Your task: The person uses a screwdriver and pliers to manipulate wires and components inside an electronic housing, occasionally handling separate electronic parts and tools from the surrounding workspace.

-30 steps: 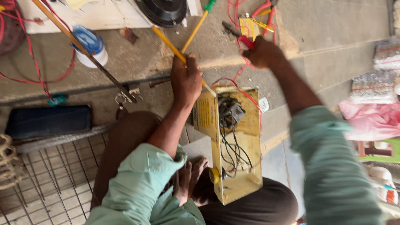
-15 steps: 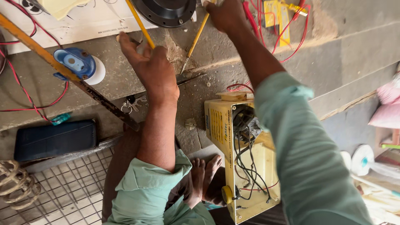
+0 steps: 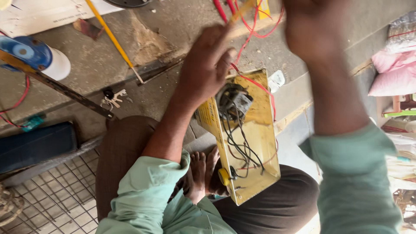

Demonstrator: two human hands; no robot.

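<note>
A person sits cross-legged on a concrete floor [image 3: 164, 26] with an open yellow metal box [image 3: 251, 143] of black wiring resting in the lap. The left hand [image 3: 203, 69] hovers above it, fingers curled around a thin yellow stick [image 3: 240, 11]; the blurred right hand [image 3: 314, 30] is raised, its grip unclear.

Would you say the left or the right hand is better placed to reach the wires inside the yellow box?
Probably the left hand: it sits at the top edge of the yellow box, beside the black wires. The right hand is raised farther up, near the red wires.
</note>
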